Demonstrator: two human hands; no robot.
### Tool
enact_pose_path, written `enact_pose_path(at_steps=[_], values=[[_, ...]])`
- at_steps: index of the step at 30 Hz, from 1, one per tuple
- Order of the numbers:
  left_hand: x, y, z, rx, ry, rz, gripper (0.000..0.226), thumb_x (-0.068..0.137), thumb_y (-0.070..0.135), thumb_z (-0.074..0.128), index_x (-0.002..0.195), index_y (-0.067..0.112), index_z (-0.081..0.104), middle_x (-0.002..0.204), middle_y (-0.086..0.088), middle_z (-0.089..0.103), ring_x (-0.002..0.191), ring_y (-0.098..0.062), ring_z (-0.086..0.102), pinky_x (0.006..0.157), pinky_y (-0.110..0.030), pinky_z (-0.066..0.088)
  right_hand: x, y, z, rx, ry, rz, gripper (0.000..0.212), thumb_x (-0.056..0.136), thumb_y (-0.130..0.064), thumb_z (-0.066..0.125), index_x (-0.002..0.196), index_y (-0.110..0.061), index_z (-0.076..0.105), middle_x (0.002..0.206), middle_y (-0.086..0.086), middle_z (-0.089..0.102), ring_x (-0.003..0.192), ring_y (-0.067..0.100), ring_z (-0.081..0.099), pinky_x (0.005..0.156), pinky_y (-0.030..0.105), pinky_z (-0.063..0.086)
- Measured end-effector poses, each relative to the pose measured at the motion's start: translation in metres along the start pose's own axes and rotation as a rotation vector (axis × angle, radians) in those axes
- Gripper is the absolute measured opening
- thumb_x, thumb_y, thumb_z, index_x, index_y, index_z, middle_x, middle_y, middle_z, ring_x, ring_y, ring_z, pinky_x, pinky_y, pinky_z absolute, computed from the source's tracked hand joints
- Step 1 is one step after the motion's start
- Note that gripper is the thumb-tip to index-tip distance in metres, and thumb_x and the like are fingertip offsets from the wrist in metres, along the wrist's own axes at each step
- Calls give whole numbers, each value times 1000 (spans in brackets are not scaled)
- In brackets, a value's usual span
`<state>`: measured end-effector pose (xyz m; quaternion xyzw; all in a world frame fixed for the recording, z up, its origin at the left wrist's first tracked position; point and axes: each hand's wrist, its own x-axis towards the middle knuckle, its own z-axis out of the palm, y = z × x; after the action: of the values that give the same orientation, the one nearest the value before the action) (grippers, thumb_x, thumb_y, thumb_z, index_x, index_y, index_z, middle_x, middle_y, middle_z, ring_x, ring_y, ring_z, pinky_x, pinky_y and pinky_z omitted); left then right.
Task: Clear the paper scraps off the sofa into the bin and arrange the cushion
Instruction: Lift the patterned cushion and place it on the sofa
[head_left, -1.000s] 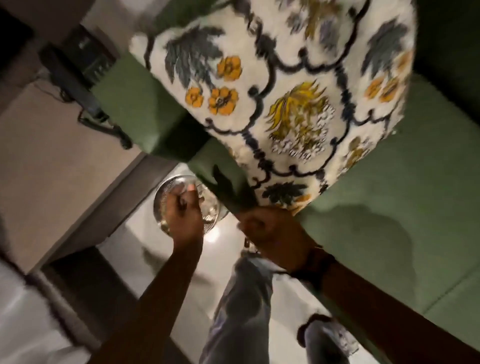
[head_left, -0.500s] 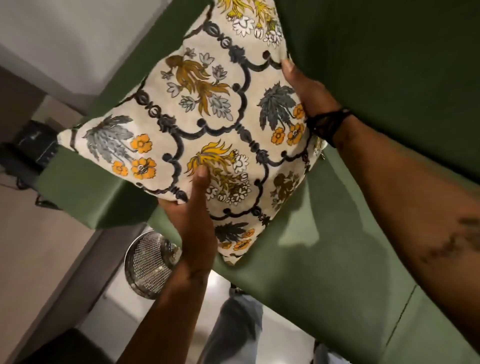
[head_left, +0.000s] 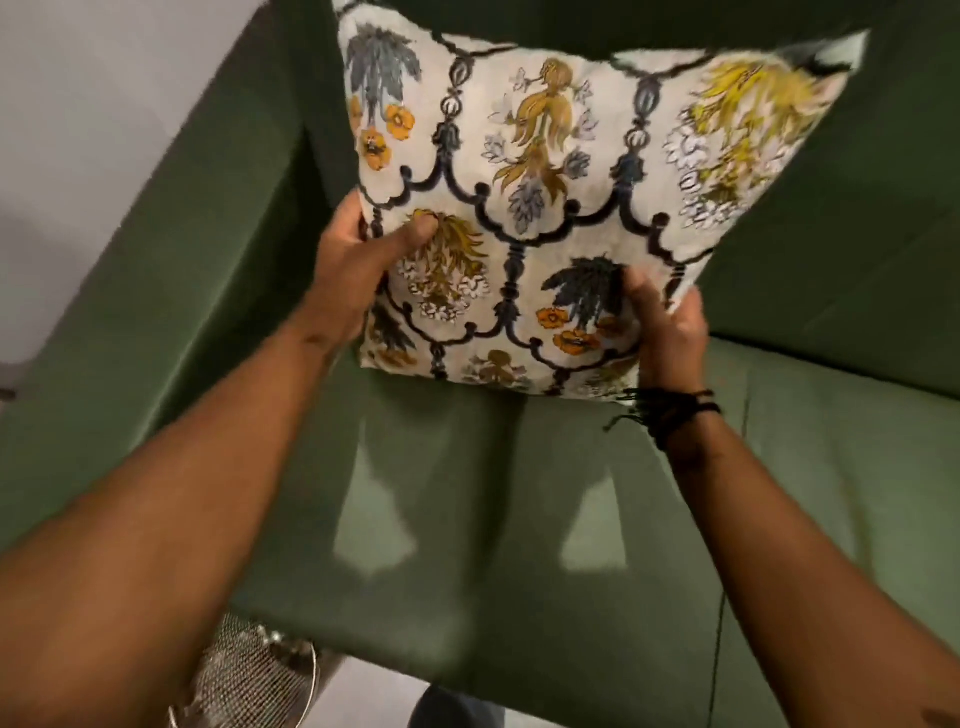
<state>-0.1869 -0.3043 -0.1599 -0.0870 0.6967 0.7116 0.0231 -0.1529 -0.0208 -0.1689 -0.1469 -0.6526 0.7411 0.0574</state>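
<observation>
Cushion-arranging step. Left hand (head_left: 348, 270) and right hand (head_left: 667, 332) both clamp the floral cushion (head_left: 561, 208) upright at the sofa (head_left: 467, 493) seat's back-left corner. Next, likely: seat it, release.

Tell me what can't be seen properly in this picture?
- Head view: the mesh bin is cut off by the bottom edge and the left arm; contents hidden.
- The cushion covers the sofa corner behind it.
- Fingers of the left hand and right hand hide behind the cushion.

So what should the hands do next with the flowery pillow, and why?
Probably let go gently. The square white flower-patterned cushion already stands upright in the green fabric sofa's corner against the backrest, its bottom edge seemingly on the seat. The left hand and right hand each grip a lower side.
</observation>
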Motion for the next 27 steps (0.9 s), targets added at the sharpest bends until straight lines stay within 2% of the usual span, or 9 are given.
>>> enact_pose_path(at_steps=[4,7,9,12,15,18,20,24,27], values=[[-22,-4,32,64,226,-9,98,64,55,85,145,22,40,142,1,59,126,-14,60,100,-31,53,-11,5,-25,-96,-18,97,63,77,-27,76,131,-15,47,123,-5,61,108,-4,60,88,17,51],[-87,-13,81,80,548,-16,106,70,65,71,152,15,26,155,-5,38,138,-11,43,98,-3,39,-39,0,-64,-219,68,191,88,67,-53,72,141,-24,37,142,4,47,127,10,46,104,30,42],[-142,-27,133,89,563,-54,92,77,58,65,150,14,29,152,-7,39,137,-11,41,92,5,37,-64,-4,-105,-241,135,195,86,66,-54,71,140,-26,38,142,3,46,127,10,45,102,25,39],[-221,-54,224,151,299,-241,75,82,47,65,146,20,35,151,-5,40,140,-10,40,100,-2,33,-101,-6,-178,-290,334,220,77,71,-51,73,137,-27,40,137,-2,48,124,9,47,103,29,39],[-263,-60,321,158,-146,-308,92,73,64,71,148,33,29,153,8,37,129,18,40,95,7,31,-132,-12,-260,-348,709,226,72,73,-51,67,133,-18,44,129,2,49,116,13,51,103,40,44],[-264,-56,429,200,-525,-268,115,62,78,68,153,26,21,158,6,33,144,3,31,113,-7,26,-159,-26,-370,-364,1166,215,83,68,-63,59,130,-9,47,124,13,51,105,16,51,97,38,46],[-252,-53,504,216,-685,-227,117,60,74,72,153,21,22,160,-1,31,147,-7,29,120,-22,24,-175,-31,-445,-331,1379,201,92,65,-65,62,130,-2,47,126,20,54,111,25,54,102,40,44],[-219,-55,661,314,-910,-110,109,62,65,64,151,16,28,160,-7,32,146,-13,31,120,-29,25,-189,-30,-557,-115,1510,352,107,60,-63,73,143,-11,30,145,15,37,133,24,41,114,39,35],[-197,-56,777,393,-1033,-105,116,57,75,57,153,15,27,159,-7,34,144,-16,35,117,-27,27,-177,-23,-606,-18,1436,244,103,56,-63,78,137,-17,36,144,5,45,130,14,47,113,39,37]])
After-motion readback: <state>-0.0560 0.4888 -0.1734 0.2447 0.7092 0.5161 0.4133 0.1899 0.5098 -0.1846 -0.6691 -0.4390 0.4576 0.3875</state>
